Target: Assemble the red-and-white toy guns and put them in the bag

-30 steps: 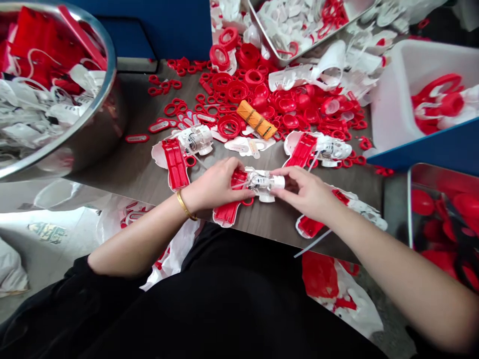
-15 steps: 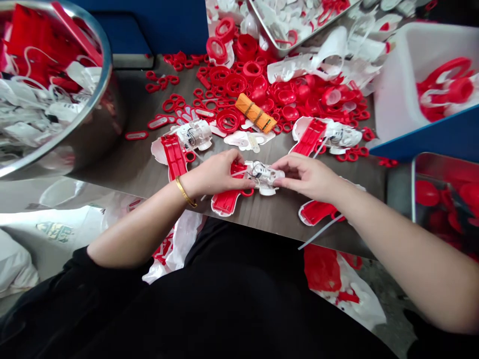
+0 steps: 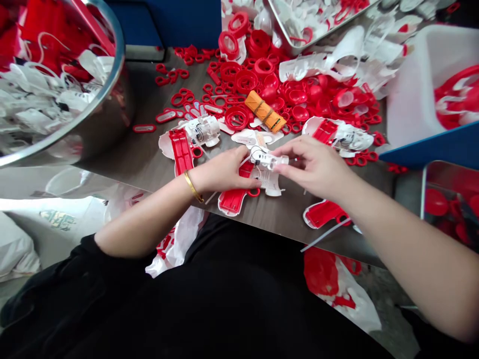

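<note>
The person's right hand (image 3: pixel 316 162) is pinching a slim white plastic module with black wires (image 3: pixel 265 158), fingers clamped on its right end, over the white front of a red-and-white plastic pistol-shaped shell (image 3: pixel 231 200). The left hand (image 3: pixel 220 172) is clamping that shell across its red part, near the front edge of the grey-brown wooden surface (image 3: pixel 149 154). An orange banded bundle (image 3: pixel 264 110) is lying beyond.

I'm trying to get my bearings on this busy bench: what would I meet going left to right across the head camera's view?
Metal basin → lone red oval piece → left hand → white mechanism → right hand → white plastic bin.
</note>
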The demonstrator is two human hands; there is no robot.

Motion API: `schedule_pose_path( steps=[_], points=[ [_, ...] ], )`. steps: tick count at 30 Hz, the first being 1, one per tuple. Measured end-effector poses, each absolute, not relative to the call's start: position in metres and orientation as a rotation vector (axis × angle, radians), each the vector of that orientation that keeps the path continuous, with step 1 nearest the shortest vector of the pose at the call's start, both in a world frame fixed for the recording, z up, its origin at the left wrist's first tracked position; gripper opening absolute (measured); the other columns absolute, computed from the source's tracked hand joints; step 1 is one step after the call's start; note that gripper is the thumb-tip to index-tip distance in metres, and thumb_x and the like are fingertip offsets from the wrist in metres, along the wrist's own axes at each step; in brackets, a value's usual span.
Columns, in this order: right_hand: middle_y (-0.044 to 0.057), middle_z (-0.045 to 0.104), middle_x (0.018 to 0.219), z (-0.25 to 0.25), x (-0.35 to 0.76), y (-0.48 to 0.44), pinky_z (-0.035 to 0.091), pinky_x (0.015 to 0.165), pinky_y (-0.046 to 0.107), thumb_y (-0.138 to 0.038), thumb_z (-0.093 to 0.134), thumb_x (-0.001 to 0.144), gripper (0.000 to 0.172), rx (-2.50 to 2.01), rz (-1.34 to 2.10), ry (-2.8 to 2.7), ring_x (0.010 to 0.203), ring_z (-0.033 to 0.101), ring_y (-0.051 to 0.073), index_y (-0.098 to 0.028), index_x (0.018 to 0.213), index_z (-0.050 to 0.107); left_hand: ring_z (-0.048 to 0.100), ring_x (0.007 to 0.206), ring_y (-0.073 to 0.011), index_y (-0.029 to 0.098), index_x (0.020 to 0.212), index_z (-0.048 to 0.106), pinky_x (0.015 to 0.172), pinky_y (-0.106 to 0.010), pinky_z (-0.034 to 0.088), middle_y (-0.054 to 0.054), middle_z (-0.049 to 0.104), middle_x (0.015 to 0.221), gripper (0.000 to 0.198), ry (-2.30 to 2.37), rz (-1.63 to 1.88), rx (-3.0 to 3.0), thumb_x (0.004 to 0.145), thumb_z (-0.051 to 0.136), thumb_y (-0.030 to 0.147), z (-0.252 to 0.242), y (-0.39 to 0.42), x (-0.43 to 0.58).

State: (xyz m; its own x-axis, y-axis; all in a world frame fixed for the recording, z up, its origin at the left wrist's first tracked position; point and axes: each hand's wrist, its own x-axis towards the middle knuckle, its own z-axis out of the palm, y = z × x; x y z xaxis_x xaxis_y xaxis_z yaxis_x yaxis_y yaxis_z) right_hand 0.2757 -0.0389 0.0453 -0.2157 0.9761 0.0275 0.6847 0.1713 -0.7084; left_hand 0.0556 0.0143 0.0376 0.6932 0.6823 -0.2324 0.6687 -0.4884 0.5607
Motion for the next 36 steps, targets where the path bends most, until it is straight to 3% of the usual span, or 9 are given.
schedule_pose_path(
  steps=[4, 7, 11, 14, 18, 25, 29, 36],
  points=[
    [0.006, 0.057, 0.104, 0.043, 0.274, -0.063, 0.054, 0.075, 0.034, -0.03, 0.062, 0.083, 0.021, -1.512, 0.639, -2.017, 0.085, 0.061, 0.018, -0.021, 0.102, 0.067, 0.057, 0.093, -0.0264, 0.016, 0.101, 0.048, 0.082, -0.039, 0.046, -0.012, 0.059, 0.103, 0.048, 0.983, 0.273, 2.349, 0.073, 0.068, 0.051, 0.021, 0.001, 0.049],
    [0.006, 0.057, 0.104, 0.036, 0.28, -0.077, 0.054, 0.074, 0.033, -0.03, 0.061, 0.085, 0.019, -1.479, 0.689, -2.101, 0.074, 0.06, 0.014, -0.021, 0.101, 0.066, 0.056, 0.096, -0.0263, 0.016, 0.102, 0.047, 0.086, -0.04, 0.046, -0.013, 0.058, 0.106, 0.048, 0.928, 0.344, 2.358, 0.075, 0.067, 0.05, 0.016, -0.003, 0.044],
    [0.006, 0.061, 0.106, 0.027, 0.285, -0.073, 0.052, 0.072, 0.033, -0.034, 0.061, 0.083, 0.021, -1.516, 0.868, -2.067, 0.076, 0.06, 0.016, -0.024, 0.101, 0.068, 0.058, 0.092, -0.0246, 0.017, 0.098, 0.048, 0.081, -0.036, 0.046, -0.011, 0.06, 0.102, 0.047, 0.927, 0.24, 2.292, 0.073, 0.067, 0.052, 0.023, 0.002, 0.043],
    [0.005, 0.065, 0.102, 0.023, 0.291, -0.056, 0.052, 0.075, 0.034, -0.043, 0.064, 0.08, 0.032, -1.504, 1.171, -1.893, 0.085, 0.062, 0.019, -0.024, 0.105, 0.069, 0.059, 0.087, -0.0229, 0.016, 0.099, 0.049, 0.077, -0.033, 0.045, -0.01, 0.061, 0.099, 0.049, 0.977, 0.118, 2.246, 0.072, 0.065, 0.054, 0.033, 0.008, 0.047],
    [0.004, 0.071, 0.091, 0.021, 0.3, -0.034, 0.052, 0.076, 0.034, -0.048, 0.07, 0.072, 0.047, -1.523, 1.523, -1.69, 0.077, 0.063, 0.017, -0.022, 0.111, 0.069, 0.059, 0.08, -0.0206, 0.016, 0.101, 0.052, 0.07, -0.029, 0.041, -0.007, 0.062, 0.093, 0.054, 1.062, -0.044, 2.17, 0.072, 0.061, 0.06, 0.045, 0.017, 0.053],
    [0.004, 0.072, 0.095, 0.024, 0.303, -0.024, 0.053, 0.079, 0.035, -0.044, 0.072, 0.071, 0.046, -1.553, 1.605, -1.688, 0.082, 0.065, 0.018, -0.023, 0.111, 0.068, 0.057, 0.073, -0.0176, 0.017, 0.096, 0.055, 0.063, -0.027, 0.038, -0.003, 0.062, 0.086, 0.052, 1.058, -0.079, 2.096, 0.07, 0.063, 0.06, 0.048, 0.024, 0.055],
    [0.005, 0.07, 0.099, 0.025, 0.299, -0.028, 0.053, 0.082, 0.037, -0.04, 0.068, 0.074, 0.04, -1.558, 1.477, -1.797, 0.088, 0.066, 0.021, -0.024, 0.111, 0.069, 0.057, 0.073, -0.0178, 0.016, 0.098, 0.054, 0.063, -0.027, 0.038, -0.004, 0.062, 0.087, 0.049, 1.065, -0.051, 2.114, 0.07, 0.064, 0.056, 0.047, 0.021, 0.055],
    [0.006, 0.063, 0.099, 0.039, 0.266, -0.062, 0.052, 0.073, 0.034, -0.022, 0.062, 0.08, 0.025, -1.707, 0.586, -2.294, 0.077, 0.063, 0.018, -0.021, 0.104, 0.071, 0.057, 0.087, -0.0218, 0.014, 0.102, 0.053, 0.076, -0.031, 0.044, -0.009, 0.062, 0.098, 0.051, 0.92, 0.198, 2.311, 0.07, 0.07, 0.05, 0.029, 0.008, 0.044]
  ],
)
